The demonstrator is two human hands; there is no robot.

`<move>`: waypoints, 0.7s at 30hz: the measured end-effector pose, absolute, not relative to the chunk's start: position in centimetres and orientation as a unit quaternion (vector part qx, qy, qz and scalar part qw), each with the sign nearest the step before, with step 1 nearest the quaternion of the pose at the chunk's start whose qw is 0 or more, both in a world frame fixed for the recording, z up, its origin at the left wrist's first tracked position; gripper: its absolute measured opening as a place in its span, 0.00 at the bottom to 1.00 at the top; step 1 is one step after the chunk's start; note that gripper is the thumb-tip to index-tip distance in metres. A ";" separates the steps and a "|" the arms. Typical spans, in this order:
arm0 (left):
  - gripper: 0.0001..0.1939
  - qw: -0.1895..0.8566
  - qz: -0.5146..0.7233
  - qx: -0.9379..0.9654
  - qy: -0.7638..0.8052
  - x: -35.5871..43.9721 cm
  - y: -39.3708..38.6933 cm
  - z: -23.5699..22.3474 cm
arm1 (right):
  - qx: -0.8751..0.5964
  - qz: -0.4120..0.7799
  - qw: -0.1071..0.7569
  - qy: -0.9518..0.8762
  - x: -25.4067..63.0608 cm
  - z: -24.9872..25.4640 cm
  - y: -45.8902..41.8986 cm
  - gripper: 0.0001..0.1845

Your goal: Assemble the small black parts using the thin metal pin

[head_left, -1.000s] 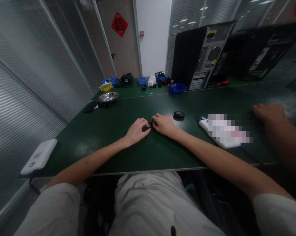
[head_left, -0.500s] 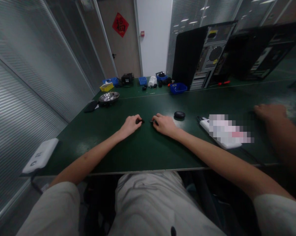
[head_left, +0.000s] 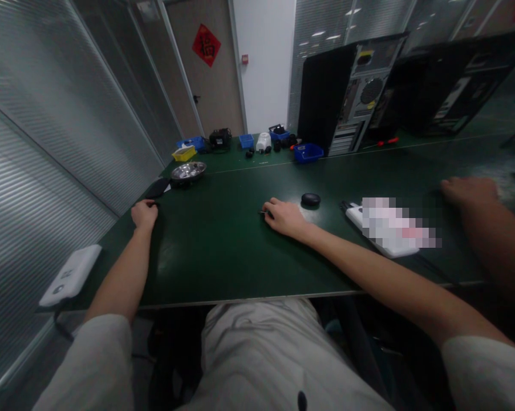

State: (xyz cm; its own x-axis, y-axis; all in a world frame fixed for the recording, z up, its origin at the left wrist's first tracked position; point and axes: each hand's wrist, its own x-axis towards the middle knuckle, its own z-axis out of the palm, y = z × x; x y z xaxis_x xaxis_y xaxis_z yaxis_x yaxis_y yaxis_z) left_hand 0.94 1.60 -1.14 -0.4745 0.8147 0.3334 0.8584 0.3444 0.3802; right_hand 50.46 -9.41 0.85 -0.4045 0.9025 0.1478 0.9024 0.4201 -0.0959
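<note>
My left hand (head_left: 144, 216) is at the left side of the green table, its fingers closed round a small black piece (head_left: 153, 204) that mostly hides behind them. Just beyond it lie a flat black object (head_left: 158, 187) and a round metal dish (head_left: 189, 172) with small shiny contents. Near the table's middle, my right hand (head_left: 285, 218) rests with its fingers curled on a small dark object whose thin metallic tip (head_left: 262, 213) pokes out to the left. A black oval case (head_left: 311, 200) sits right beside that hand.
A white power strip (head_left: 71, 275) stands at the left edge; another white device (head_left: 383, 234), partly blurred out, lies on the right. Another person's hand (head_left: 471, 193) rests farther right. Blue bins (head_left: 307, 153), a yellow bin (head_left: 183, 153) and a computer tower (head_left: 325, 103) line the back.
My left hand has swung from the table's middle to the left, near the flat black object, taking the small black piece along. My right hand stays in place with its object.
</note>
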 end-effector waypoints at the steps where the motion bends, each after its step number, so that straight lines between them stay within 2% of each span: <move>1: 0.18 0.046 -0.265 -0.490 -0.829 0.4 1.5 -1.3 | -0.539 0.001 0.087 -0.838 50.4 0.9 -9.4 0.19; 7: 0.17 0.067 -0.278 -0.484 -0.827 0.6 2.0 -2.2 | -0.536 0.000 0.092 -0.839 50.6 0.8 -9.5 0.19; 21: 0.17 0.037 -0.305 -0.473 -0.826 1.1 1.5 -1.3 | -0.536 -0.005 0.096 -0.838 50.6 0.7 -9.5 0.19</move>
State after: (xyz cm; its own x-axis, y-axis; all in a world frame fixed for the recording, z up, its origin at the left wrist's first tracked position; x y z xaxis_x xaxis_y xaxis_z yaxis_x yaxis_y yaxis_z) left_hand 1.12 1.53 -1.35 -0.5495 0.7590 0.3494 0.8036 0.3656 0.4696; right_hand 50.62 -9.46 0.74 -0.4061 0.8986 0.1663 0.9006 0.4244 -0.0939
